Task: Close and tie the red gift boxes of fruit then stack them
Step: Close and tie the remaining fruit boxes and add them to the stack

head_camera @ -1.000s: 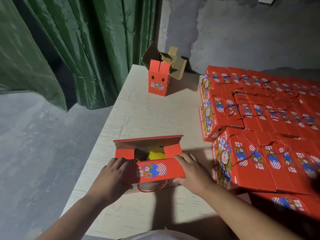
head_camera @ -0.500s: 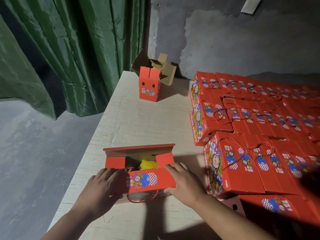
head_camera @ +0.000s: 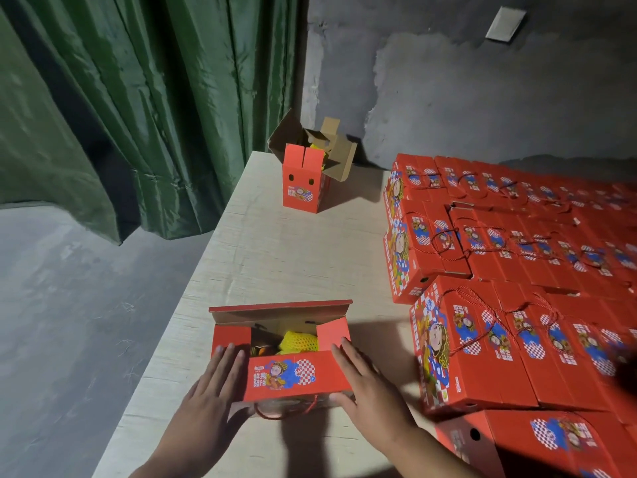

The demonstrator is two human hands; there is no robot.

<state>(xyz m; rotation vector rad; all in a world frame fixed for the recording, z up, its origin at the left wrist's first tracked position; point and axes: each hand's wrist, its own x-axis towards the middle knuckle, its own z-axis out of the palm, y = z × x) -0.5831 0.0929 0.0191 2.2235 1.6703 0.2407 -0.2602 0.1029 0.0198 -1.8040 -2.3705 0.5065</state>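
Red gift box sits near the front left edge of the pale wood-grain table, its top partly open: the rear flap stands up showing brown cardboard inside, two short red end flaps are folded inward, and the front flap, printed with a cartoon figure and a red-and-white check patch, leans over the opening. Inside lies a fruit in yellow foam netting with a darker item beside it, too shadowed to identify. A red cord handle loops out below the front face. Left hand lies flat, fingers straight, against the left end flap; right hand lies flat, fingers straight, on the right end of the box; neither grips anything. A second open box stands upright at the far edge, flaps raised, something yellow visible within. Closed boxes tied with cord are stacked in rows on the right. Green glossy curtain hangs at left; rough grey wall behind
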